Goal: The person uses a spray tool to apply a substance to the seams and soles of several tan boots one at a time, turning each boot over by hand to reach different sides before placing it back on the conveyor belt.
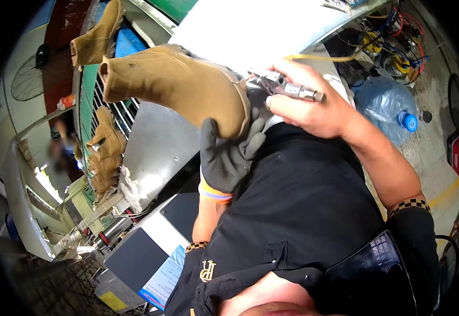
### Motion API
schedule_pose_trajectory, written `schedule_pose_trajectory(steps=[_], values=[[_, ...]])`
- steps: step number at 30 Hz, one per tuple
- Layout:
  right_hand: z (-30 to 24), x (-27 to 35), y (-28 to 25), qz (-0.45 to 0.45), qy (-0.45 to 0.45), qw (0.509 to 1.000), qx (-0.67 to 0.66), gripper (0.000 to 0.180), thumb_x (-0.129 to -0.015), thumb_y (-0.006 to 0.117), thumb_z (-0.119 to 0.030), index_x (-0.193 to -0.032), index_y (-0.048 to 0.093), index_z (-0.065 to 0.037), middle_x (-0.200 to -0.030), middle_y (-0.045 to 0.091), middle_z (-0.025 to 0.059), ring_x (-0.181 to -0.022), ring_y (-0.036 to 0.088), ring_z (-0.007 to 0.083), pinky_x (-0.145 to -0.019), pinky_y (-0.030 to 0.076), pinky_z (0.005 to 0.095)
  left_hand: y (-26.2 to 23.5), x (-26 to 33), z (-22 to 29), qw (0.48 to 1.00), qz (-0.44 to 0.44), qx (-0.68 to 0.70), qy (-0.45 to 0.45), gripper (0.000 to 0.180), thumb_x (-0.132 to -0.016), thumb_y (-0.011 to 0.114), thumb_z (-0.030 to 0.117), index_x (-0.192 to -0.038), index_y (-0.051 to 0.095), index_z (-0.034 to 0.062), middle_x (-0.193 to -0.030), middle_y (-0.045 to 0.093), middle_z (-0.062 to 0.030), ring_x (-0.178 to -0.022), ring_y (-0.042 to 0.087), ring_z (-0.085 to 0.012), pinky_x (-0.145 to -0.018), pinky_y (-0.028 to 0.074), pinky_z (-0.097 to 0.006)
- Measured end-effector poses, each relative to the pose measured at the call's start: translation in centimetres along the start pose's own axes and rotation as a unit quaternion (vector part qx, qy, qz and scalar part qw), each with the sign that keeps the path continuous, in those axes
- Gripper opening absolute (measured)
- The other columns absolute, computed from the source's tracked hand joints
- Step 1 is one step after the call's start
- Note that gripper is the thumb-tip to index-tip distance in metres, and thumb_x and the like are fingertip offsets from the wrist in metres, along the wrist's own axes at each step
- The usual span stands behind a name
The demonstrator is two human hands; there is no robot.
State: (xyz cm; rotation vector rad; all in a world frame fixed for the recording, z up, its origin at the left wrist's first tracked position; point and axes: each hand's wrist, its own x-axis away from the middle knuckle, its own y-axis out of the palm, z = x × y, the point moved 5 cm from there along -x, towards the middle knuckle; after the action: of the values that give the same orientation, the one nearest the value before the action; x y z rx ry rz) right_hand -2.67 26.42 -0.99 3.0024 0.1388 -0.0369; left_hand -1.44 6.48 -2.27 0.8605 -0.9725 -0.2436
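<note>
Tan boot (184, 87), upper ctr of frame, shaft pointing left, toe near ctr. Gloved L hand (223, 163), ctr: fingers part-curled, cupping the toe. Bare R hand (316, 113), upper right of ctr: fingers closed round a metal tool (291, 89), tip near the toe. Other tan boots (106, 145), left. Clear plastic jug (388, 105) w/ blue cap, right.

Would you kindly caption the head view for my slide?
Gloved left hand cups a tan boot; bare right hand grips a metal tool.
</note>
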Motion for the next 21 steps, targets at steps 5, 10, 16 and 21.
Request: schedule_pose_trajectory(steps=[5, 10, 16, 21], values=[[-1.8, 0.7, -2.3, 0.016, -0.001, 0.999, 0.029, 0.022, -0.084, 0.055, -0.009, -0.105, 0.054, -0.001, -0.058, 0.048, -0.0012, -0.047, 0.045, 0.0055, -0.043, 0.035, 0.0239, 4.0, -3.1, -1.0, 0.991, -0.095, 0.082, -0.044, 0.075, -0.097, 0.049, 0.048, -0.145, 0.027, -0.0053, -0.144, 0.041, -0.0240, -0.136, 0.040, -0.0368, -0.111, 0.038, -0.047], [-4.3, 0.0, -4.5, 0.021, 0.145, 0.989, 0.001, 0.024, -0.084, 0.057, -0.009, -0.107, 0.056, -0.001, -0.056, 0.047, -0.0016, -0.044, 0.042, 0.0051, -0.040, 0.034, 0.0239, 5.6, -5.8, -1.8, 0.981, -0.104, 0.131, -0.098, 0.080, -0.096, 0.052, 0.050, -0.145, 0.026, -0.0069, -0.145, 0.040, -0.0210, -0.140, 0.032, -0.0354, -0.116, 0.030, -0.047], [-5.5, -0.3, -5.7, 0.062, 0.076, 0.992, 0.078, 0.035, -0.086, 0.055, -0.008, -0.120, 0.055, -0.001, -0.060, 0.048, -0.0030, -0.045, 0.040, 0.0041, -0.041, 0.032, 0.0225, 8.1, -8.3, -2.2, 0.989, -0.110, 0.043, -0.088, 0.079, -0.096, 0.050, 0.053, -0.145, 0.028, -0.0052, -0.145, 0.043, -0.0163, -0.138, 0.037, -0.0321, -0.115, 0.032, -0.046], [-4.6, 1.1, -5.5, 0.181, 0.041, 0.981, 0.062, 0.037, -0.087, 0.053, -0.007, -0.124, 0.053, 0.000, -0.066, 0.050, -0.0029, -0.053, 0.042, 0.0030, -0.048, 0.034, 0.0211, 8.1, -11.3, -2.6, 0.982, -0.113, 0.090, -0.125, 0.077, -0.093, 0.051, 0.058, -0.140, 0.038, -0.0013, -0.141, 0.048, -0.0152, -0.133, 0.044, -0.0273, -0.113, 0.035, -0.043]])
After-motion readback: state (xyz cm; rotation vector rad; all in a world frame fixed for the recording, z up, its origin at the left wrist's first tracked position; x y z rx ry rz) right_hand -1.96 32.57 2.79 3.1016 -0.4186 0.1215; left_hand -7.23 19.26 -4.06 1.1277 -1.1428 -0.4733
